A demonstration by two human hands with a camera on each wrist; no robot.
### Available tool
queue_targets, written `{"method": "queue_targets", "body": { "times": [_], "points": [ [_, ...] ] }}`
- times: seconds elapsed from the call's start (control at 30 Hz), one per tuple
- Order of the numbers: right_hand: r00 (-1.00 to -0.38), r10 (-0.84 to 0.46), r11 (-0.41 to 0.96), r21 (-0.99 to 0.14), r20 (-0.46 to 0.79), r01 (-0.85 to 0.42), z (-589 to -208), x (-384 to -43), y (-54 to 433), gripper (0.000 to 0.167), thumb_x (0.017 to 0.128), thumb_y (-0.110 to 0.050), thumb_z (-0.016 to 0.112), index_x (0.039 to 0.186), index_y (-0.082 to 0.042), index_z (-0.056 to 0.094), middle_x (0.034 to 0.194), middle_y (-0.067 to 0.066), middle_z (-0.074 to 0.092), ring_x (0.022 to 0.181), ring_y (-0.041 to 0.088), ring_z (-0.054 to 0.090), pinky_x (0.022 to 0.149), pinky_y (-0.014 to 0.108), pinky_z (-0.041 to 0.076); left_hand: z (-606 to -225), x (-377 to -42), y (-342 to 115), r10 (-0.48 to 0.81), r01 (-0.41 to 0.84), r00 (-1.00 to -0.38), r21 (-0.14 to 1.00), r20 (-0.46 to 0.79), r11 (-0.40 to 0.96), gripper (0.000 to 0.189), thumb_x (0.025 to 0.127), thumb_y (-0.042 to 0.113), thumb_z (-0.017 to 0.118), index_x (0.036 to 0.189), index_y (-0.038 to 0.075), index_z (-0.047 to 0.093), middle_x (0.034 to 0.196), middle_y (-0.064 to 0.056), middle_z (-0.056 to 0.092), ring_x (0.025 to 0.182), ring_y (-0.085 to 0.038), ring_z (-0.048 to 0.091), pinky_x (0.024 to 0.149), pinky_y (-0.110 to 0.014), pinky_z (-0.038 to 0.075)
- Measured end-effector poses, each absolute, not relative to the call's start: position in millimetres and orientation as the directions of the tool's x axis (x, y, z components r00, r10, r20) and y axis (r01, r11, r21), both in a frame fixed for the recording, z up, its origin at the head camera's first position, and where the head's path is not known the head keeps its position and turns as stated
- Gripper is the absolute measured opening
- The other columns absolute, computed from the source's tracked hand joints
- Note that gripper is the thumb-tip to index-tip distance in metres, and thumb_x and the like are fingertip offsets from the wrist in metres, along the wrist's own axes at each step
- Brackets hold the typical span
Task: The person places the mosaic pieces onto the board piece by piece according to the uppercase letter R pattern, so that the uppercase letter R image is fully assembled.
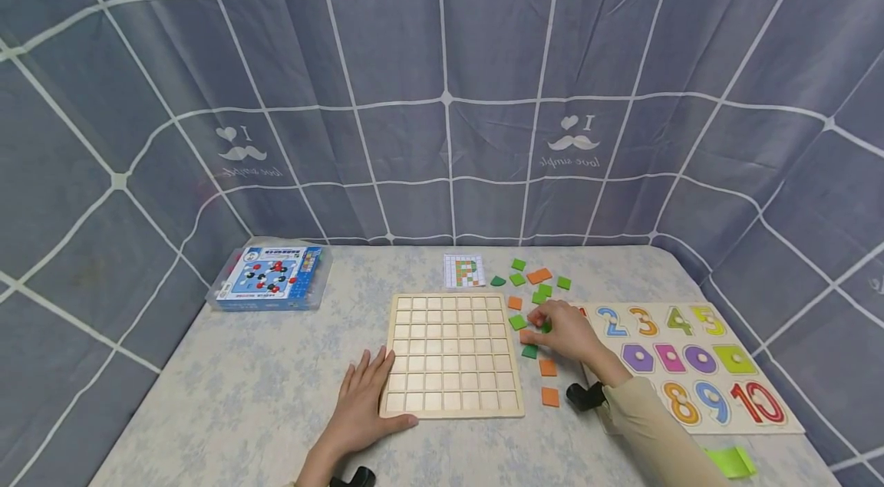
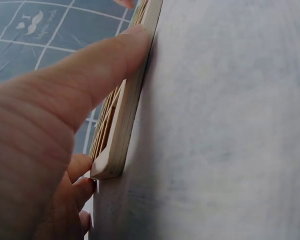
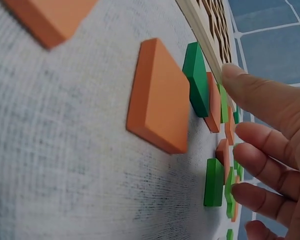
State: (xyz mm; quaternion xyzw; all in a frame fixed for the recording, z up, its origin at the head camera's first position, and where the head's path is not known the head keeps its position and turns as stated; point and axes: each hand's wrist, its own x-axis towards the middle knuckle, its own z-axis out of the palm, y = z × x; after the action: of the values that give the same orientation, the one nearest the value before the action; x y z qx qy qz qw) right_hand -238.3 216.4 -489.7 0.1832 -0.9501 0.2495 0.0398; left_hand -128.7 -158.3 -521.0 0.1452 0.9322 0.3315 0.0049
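Note:
My left hand (image 1: 359, 406) rests at the near left corner of a wooden grid board (image 1: 470, 416), fingers spread along its left side. In the left wrist view the thumb (image 2: 115, 55) lies on the board's front edge. To the right of the board, my right hand (image 1: 569, 330) hovers low over scattered tiles, with its thumb apart from its loosely bent fingers. No tile shows between them in the right wrist view, where an orange square tile (image 3: 162, 100) and a dark green tile (image 3: 196, 80) lie near the thumb. Other orange tiles (image 1: 549, 397) and light green tiles (image 1: 518, 323) lie around this hand.
A small pattern card (image 1: 464, 271) lies behind the board. At the right is a number-and-shape puzzle board (image 1: 749, 376), partly under the right forearm, with a lime-green piece (image 1: 732, 462) in front. A clear plastic box (image 1: 269, 280) with a blue label stands at the back left.

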Motion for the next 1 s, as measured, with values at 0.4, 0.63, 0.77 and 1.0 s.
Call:
{"method": "queue_targets", "body": {
  "times": [0.4, 0.63, 0.77, 1.0],
  "points": [
    [-0.921, -0.362, 0.823, -0.416, 0.143, -0.388, -494.3, -241.5, 217.2, 0.024, 0.072, -0.039, 0.082, 0.077, -0.021, 0.067, 0.071, -0.011, 0.055, 0.065, 0.007, 0.047, 0.060, 0.030, 0.042, -522.1, -127.8, -158.9, 0.264, 0.247, -0.962, 0.619, 0.066, 0.746, 0.105, 0.072, 0.061, 0.072, 0.150, 0.005, 0.029, 0.154, -0.013, 0.022, 0.142, -0.036, 0.006, 0.109, -0.055, 0.000],
    [-0.924, -0.362, 0.827, -0.415, 0.127, -0.381, -497.5, -241.0, 216.8, 0.022, 0.073, -0.039, 0.082, 0.072, -0.024, 0.065, 0.070, -0.014, 0.054, 0.065, 0.007, 0.048, 0.060, 0.030, 0.042, -522.6, -126.5, -159.0, 0.267, 0.242, -0.962, 0.611, 0.052, 0.753, 0.105, 0.072, 0.061, 0.071, 0.150, 0.005, 0.029, 0.154, -0.013, 0.022, 0.142, -0.036, 0.005, 0.109, -0.055, 0.001],
    [-0.932, -0.346, 0.829, -0.429, 0.110, -0.359, -497.4, -240.3, 216.7, 0.025, 0.072, -0.038, 0.083, 0.072, -0.023, 0.063, 0.071, -0.011, 0.053, 0.066, 0.009, 0.047, 0.061, 0.031, 0.041, -522.5, -125.8, -158.0, 0.265, 0.246, -0.962, 0.595, 0.057, 0.765, 0.104, 0.072, 0.062, 0.070, 0.150, 0.005, 0.029, 0.154, -0.014, 0.022, 0.142, -0.036, 0.006, 0.109, -0.055, 0.002],
    [-0.935, -0.341, 0.815, -0.463, 0.102, -0.348, -494.7, -240.1, 215.4, 0.028, 0.072, -0.035, 0.083, 0.074, -0.020, 0.060, 0.071, -0.006, 0.051, 0.067, 0.012, 0.043, 0.060, 0.032, 0.038, -522.0, -125.6, -155.4, 0.259, 0.254, -0.963, 0.576, 0.075, 0.777, 0.104, 0.073, 0.064, 0.069, 0.149, 0.005, 0.030, 0.154, -0.014, 0.023, 0.142, -0.036, 0.006, 0.109, -0.055, 0.002]
  ]
}}
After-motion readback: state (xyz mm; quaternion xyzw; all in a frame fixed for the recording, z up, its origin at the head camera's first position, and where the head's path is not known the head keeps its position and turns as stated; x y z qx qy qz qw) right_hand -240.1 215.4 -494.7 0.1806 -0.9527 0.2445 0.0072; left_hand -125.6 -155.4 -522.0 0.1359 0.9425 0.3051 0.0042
